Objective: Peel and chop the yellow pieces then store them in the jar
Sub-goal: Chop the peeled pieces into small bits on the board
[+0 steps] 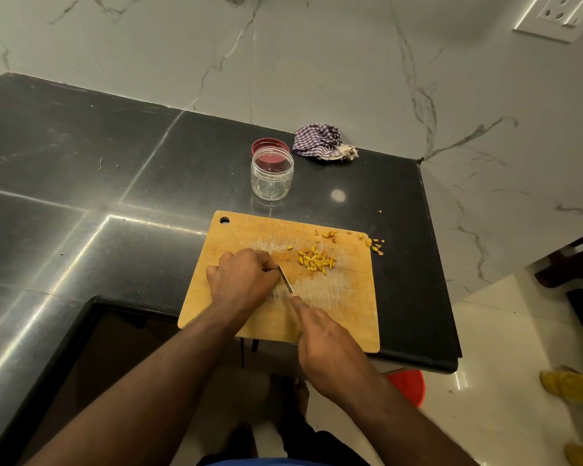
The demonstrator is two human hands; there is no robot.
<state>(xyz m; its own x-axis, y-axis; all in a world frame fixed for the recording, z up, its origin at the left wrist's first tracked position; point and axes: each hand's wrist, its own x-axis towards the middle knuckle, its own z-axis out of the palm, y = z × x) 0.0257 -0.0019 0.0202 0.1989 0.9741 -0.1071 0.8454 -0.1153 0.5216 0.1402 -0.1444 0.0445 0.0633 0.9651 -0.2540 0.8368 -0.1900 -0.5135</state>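
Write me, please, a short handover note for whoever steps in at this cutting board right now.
Left hand: fingers curled on the cutting board, right beside the blade; whatever they pin is hidden.
Right hand: grip on the knife, forefinger along its spine.
Done: a pile of chopped yellow pieces lies mid-board; scraps sit at the far right corner and on the counter.
Left: finish chopping, then fill the empty open jar beyond the board and fit the red lid lying behind it.

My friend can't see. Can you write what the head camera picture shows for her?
Two hands chop on a wooden board: the right hand holds a knife, its blade beside the curled left hand. A pile of yellow pieces lies on the board. Behind stand an open, empty jar, its red lid and a checked cloth.
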